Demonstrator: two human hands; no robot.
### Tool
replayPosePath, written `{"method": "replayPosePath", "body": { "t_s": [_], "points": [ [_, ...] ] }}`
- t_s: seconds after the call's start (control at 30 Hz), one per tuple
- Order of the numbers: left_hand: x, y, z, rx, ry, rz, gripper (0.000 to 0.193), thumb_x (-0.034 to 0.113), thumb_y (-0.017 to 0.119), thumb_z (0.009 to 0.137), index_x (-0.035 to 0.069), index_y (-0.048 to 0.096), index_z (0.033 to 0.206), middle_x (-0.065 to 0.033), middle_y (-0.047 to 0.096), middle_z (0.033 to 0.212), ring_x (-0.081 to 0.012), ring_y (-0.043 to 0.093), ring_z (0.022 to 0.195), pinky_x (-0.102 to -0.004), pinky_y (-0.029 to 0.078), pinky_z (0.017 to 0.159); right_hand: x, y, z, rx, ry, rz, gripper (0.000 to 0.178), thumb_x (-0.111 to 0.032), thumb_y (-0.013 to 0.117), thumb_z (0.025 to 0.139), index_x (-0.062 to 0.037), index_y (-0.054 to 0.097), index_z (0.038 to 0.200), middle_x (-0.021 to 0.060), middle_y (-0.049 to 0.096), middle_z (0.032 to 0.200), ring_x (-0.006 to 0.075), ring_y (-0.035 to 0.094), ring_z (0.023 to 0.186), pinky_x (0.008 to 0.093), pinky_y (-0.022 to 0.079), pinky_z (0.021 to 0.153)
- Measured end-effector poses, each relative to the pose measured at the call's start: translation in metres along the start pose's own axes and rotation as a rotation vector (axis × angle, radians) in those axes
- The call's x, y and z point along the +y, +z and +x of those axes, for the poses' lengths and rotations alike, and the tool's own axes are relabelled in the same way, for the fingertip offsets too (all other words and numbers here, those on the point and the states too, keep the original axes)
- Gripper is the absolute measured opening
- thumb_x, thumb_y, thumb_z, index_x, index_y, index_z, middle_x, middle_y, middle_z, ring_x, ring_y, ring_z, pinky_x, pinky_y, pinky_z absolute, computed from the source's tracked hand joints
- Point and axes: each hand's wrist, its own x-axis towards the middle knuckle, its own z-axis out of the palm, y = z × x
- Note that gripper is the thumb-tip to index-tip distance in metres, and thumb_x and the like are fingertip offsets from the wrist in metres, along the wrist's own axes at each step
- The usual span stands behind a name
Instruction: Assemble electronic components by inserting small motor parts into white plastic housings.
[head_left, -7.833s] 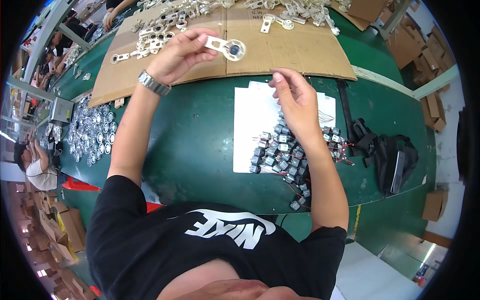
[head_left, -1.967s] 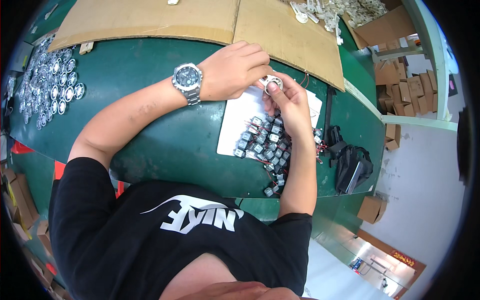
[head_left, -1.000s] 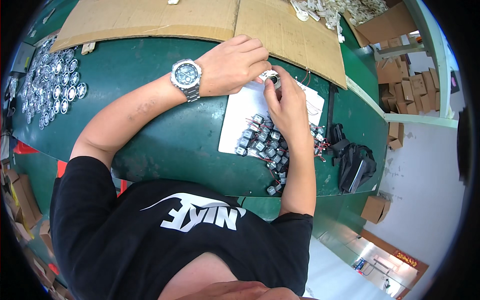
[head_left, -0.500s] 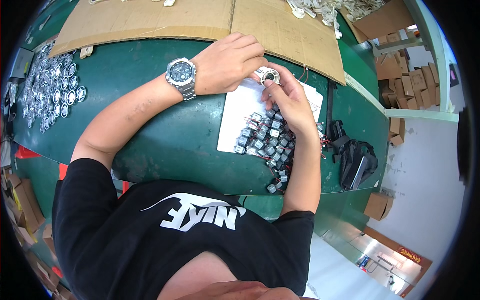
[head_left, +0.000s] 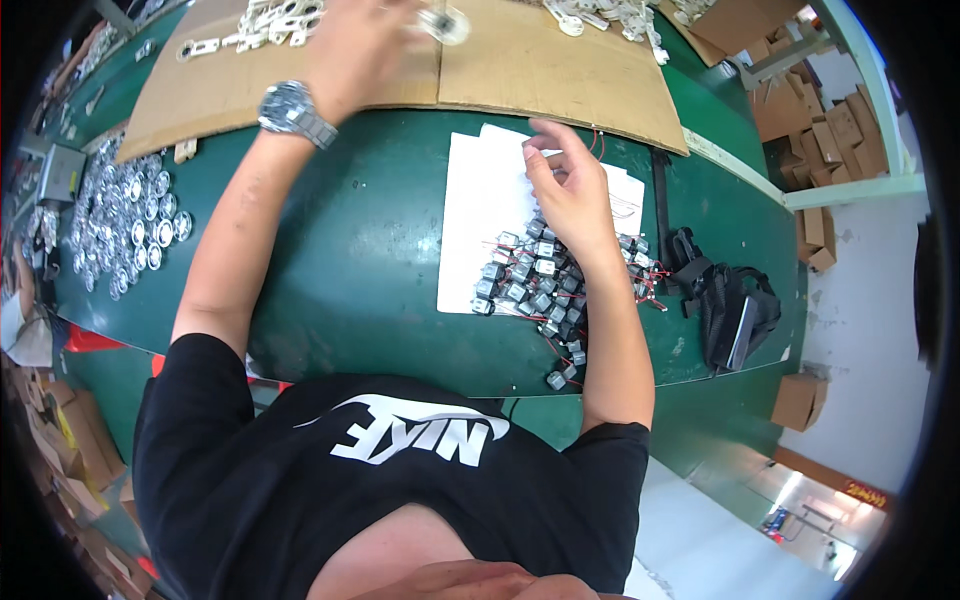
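Note:
My left hand (head_left: 365, 50), blurred by motion and with a steel watch on its wrist, is over the cardboard sheet. At its fingertips is a round-ended white plastic part (head_left: 447, 26), which it appears to grip. My right hand (head_left: 572, 190) hovers over white paper sheets (head_left: 462, 215), fingers loosely curled and apart, with nothing seen in them. Beneath and beside my right forearm lies a heap of small grey motors (head_left: 540, 285) with red wires.
Similar white parts (head_left: 283, 22) lie on the cardboard (head_left: 520, 75); another white pile (head_left: 610, 18) sits at the far right. Shiny round chrome pieces (head_left: 130, 215) cover the green table's (head_left: 340, 290) left. A black bag (head_left: 735, 310) rests at the right edge.
My left hand has moved away from the right, up and leftward over the cardboard, with the white part. My right hand has let go of that part and stays above the paper.

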Motion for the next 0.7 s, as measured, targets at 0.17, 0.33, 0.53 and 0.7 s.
{"method": "replayPosePath", "body": {
  "t_s": [0.17, 0.33, 0.53, 0.7],
  "points": [
    [-0.054, 0.001, 0.009, 0.155, -0.214, 0.635, 0.025, 0.026, 0.073, 0.091, 0.011, 0.074, 0.110, -0.0116, 0.067, 0.112, -0.0320, 0.061, 0.103, -0.0448, 0.050, 0.089, 0.000, -0.001, -0.003, -0.007, -0.005, -0.104, 0.028, -0.015, 0.067, 0.095, -0.0015, 0.067, 0.119, 0.0143, 0.073, 0.100, 0.0225, 0.071, 0.077, 0.0338, 0.056, 0.067],
    [-0.030, 0.038, 0.038, 0.052, -0.072, 0.299, 0.021, 0.027, 0.068, 0.095, 0.009, 0.079, 0.096, -0.0070, 0.072, 0.111, -0.0291, 0.062, 0.105, -0.0444, 0.049, 0.093, 0.006, -0.002, -0.002, 0.040, -0.104, -0.091, 0.023, -0.021, 0.071, 0.094, 0.0018, 0.073, 0.093, 0.0149, 0.069, 0.087, 0.0248, 0.067, 0.070, 0.0364, 0.053, 0.065],
    [0.004, 0.116, 0.069, -0.057, 0.028, 0.081, 0.023, 0.020, 0.065, 0.087, 0.004, 0.075, 0.074, -0.0061, 0.074, 0.089, -0.0247, 0.066, 0.097, -0.0413, 0.049, 0.093, 0.003, 0.000, -0.002, 0.034, -0.096, -0.096, 0.029, -0.023, 0.074, 0.093, 0.0030, 0.072, 0.080, 0.0147, 0.066, 0.080, 0.0278, 0.065, 0.067, 0.0383, 0.052, 0.065],
    [0.046, 0.161, 0.122, -0.599, -0.105, 0.299, 0.029, 0.020, 0.055, 0.089, 0.001, 0.077, 0.091, -0.0184, 0.073, 0.109, -0.0316, 0.069, 0.101, -0.0433, 0.049, 0.098, 0.006, -0.004, -0.008, 0.069, -0.090, -0.110, 0.027, -0.021, 0.072, 0.092, 0.0028, 0.072, 0.078, 0.0192, 0.064, 0.076, 0.0354, 0.065, 0.069, 0.0434, 0.052, 0.066]
  ]
}}
